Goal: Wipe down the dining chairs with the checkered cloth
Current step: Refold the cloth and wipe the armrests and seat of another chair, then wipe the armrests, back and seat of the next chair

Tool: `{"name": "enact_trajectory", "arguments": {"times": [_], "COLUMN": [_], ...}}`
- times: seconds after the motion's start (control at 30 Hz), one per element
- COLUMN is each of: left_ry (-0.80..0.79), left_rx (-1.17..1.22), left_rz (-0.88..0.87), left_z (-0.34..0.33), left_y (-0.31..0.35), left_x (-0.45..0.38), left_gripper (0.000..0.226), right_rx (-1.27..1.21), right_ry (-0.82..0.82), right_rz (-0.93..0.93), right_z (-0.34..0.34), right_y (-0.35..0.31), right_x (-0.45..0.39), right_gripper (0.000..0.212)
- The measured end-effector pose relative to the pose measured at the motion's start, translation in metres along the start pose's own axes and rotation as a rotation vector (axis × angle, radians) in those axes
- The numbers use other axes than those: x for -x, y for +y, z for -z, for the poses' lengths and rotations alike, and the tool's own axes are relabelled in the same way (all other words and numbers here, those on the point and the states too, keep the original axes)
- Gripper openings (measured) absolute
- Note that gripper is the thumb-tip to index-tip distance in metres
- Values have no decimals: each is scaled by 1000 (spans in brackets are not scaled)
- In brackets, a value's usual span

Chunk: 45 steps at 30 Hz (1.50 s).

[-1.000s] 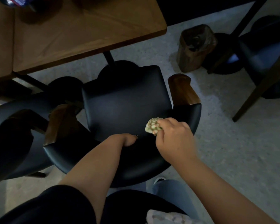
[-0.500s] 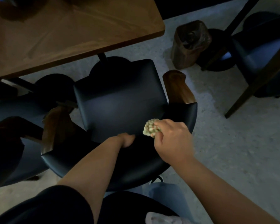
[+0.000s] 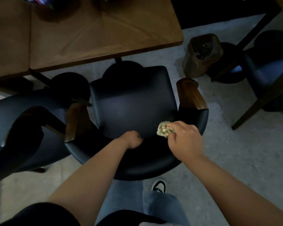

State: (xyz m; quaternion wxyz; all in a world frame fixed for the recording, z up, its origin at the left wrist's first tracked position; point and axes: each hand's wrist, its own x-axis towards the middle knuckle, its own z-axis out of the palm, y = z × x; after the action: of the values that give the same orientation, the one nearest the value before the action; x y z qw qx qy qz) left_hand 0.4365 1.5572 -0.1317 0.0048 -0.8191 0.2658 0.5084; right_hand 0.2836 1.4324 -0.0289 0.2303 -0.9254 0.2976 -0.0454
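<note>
A black padded dining chair with wooden armrests stands right in front of me, pushed toward the table. My right hand grips the bunched checkered cloth and holds it against the inner side of the curved backrest, near its right end. My left hand grips the top edge of the backrest at its middle, fingers curled over the rim and partly hidden.
A wooden table lies beyond the chair. A second black chair stands to the left. A brown bin with a dark liner sits on the grey floor at the right, next to another chair. My shoe shows below the backrest.
My right hand has shifted the cloth slightly to the right along the backrest. My left hand keeps its hold. The view has moved a little.
</note>
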Motion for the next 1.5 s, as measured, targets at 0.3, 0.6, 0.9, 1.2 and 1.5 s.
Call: {"name": "enact_trajectory", "arguments": {"times": [0.3,0.6,0.9,1.2,1.5], "left_ry": [331,570,617,953,799], "left_rx": [460,1251,1361,1331,1552], "left_rz": [-148,-372,-623,-631,-887], "left_z": [21,46,60,75,101], "left_y": [-24,-63,-173,-302,-343], "left_x": [142,304,422,510,541], "left_gripper": [27,19,19,11,32], "right_rx": [-851,-1555,-1348,-1099,-1016], "right_ry": [-152,-526,-309,-192,-55], "right_rz": [-528,-514,-221,59,298], "right_z": [54,122,94,76,97], "right_y": [-54,-197,-358,-480,-561], "right_x": [10,62,130,182,165], "right_gripper": [24,37,14,18,21]}}
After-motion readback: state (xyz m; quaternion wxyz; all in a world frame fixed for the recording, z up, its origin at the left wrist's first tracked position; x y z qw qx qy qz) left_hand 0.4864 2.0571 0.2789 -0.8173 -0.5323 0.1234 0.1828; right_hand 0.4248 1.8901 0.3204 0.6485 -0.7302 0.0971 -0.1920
